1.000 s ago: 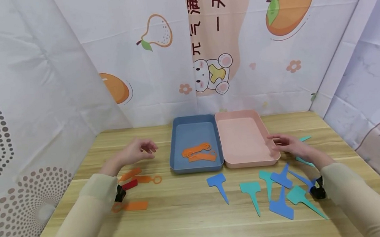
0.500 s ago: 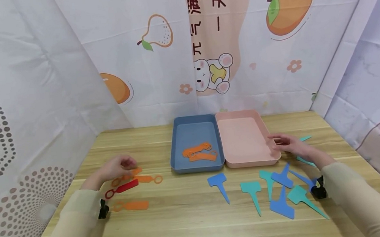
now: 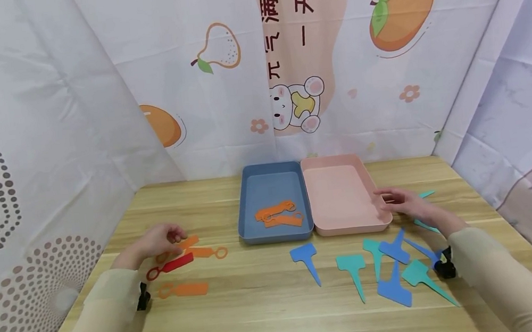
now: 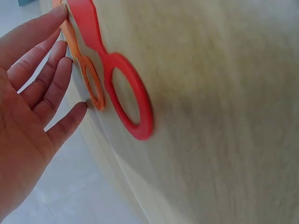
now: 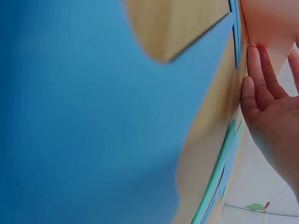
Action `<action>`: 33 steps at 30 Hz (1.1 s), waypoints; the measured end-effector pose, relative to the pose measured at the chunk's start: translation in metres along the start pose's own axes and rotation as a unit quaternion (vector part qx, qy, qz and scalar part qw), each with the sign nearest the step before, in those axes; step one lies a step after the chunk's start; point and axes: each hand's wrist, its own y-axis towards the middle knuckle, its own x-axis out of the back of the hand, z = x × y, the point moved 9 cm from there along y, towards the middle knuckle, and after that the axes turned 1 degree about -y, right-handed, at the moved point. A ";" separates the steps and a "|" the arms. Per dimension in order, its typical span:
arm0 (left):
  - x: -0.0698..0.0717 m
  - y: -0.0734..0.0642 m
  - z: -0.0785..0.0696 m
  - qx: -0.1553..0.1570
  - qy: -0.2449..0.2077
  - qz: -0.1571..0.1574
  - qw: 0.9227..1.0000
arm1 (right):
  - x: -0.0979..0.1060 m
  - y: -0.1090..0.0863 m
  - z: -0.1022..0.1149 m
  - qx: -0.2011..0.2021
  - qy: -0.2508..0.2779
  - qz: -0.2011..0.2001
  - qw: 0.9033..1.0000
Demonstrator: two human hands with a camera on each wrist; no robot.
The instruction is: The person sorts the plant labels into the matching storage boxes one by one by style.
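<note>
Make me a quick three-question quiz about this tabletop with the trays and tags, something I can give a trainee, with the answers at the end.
1. What lies in the blue tray?
A) teal markers
B) orange tags
C) blue markers

2. True or false: the red tag lies on the wooden table, outside both trays.

3. Which of the person's two hands is at the side of the pink tray?

Key:
1. B.
2. True; it lies by the left hand.
3. The right hand.
</note>
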 end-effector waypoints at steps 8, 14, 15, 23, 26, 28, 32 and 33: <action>-0.001 -0.001 -0.001 0.008 0.005 0.014 1.000 | -0.002 0.000 0.002 0.005 0.001 0.006 1.000; -0.002 0.003 -0.005 -0.020 0.014 0.020 1.000 | -0.001 0.001 0.001 0.003 0.003 0.006 1.000; -0.002 0.004 -0.006 -0.024 0.015 0.019 0.999 | -0.002 0.001 0.000 0.003 0.003 0.006 1.000; -0.005 0.006 0.001 -0.011 0.013 0.020 1.000 | -0.002 0.001 -0.001 0.005 0.001 0.007 1.000; -0.005 0.007 0.000 -0.017 0.017 0.024 0.999 | -0.002 0.001 0.001 0.007 0.002 0.007 1.000; -0.005 0.007 -0.001 -0.022 0.021 0.026 0.999 | -0.002 0.001 0.002 0.006 0.003 0.006 1.000; -0.004 0.008 -0.007 -0.038 0.026 0.030 0.999 | -0.002 0.000 0.002 0.003 0.005 0.008 1.000; -0.004 0.008 -0.008 -0.040 0.028 0.030 0.998 | -0.002 0.000 0.002 0.002 0.005 0.008 1.000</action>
